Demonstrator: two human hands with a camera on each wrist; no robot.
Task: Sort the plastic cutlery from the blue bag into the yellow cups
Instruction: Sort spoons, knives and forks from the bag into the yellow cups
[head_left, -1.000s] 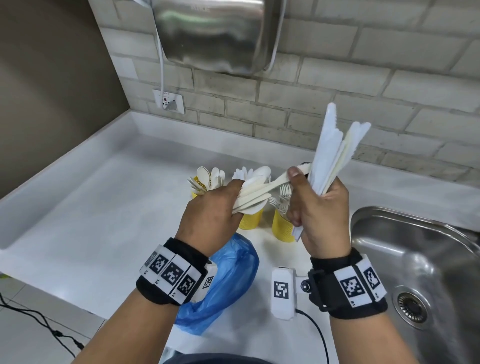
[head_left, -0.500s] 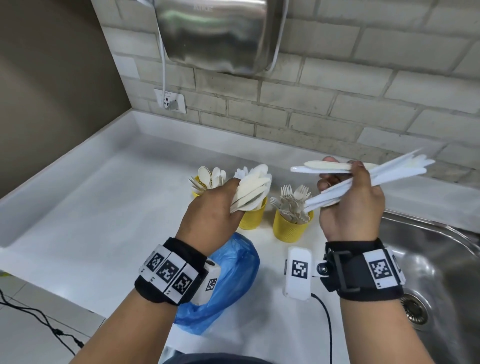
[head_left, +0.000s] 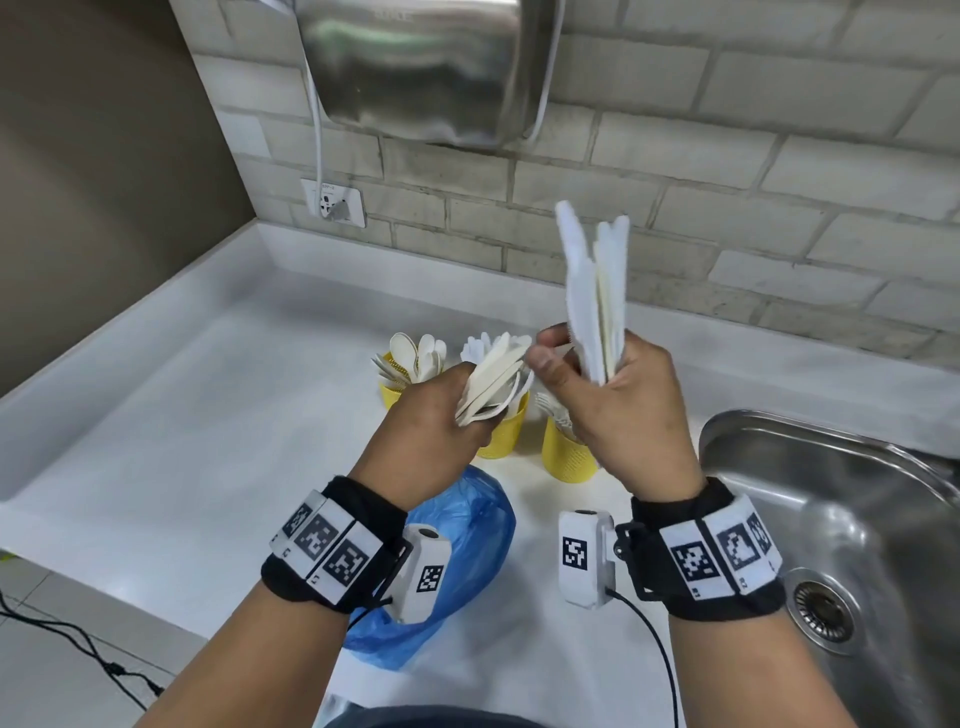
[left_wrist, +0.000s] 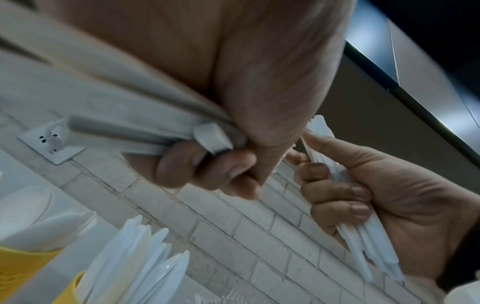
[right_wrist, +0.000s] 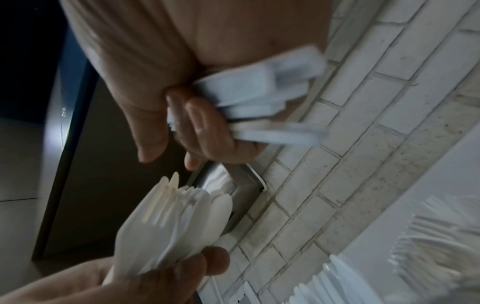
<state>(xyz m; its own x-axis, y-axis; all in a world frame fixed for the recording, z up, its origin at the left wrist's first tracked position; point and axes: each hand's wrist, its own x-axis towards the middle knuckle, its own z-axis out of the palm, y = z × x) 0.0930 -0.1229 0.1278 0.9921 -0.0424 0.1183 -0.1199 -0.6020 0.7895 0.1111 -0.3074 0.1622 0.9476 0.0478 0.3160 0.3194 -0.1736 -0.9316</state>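
1. Left hand (head_left: 431, 415), frame centre: grasps a bunch of knives (head_left: 496, 382).
2. Right hand (head_left: 631, 415): grasps upright knives (head_left: 595, 291).
3. Yellow cups (head_left: 569, 457) stand on the desk (head_left: 208, 441) behind the hands; blue bag (head_left: 462, 545) lies below.

I'm reading no clear words anywhere. The dryer (head_left: 426, 67) on the wall is showing an embossed brand near its top edge, too faint to spell out. The socket (head_left: 333, 202) is carrying small print I can't make out. The wristbands (head_left: 324, 545) are showing only square black-and-white code markers.
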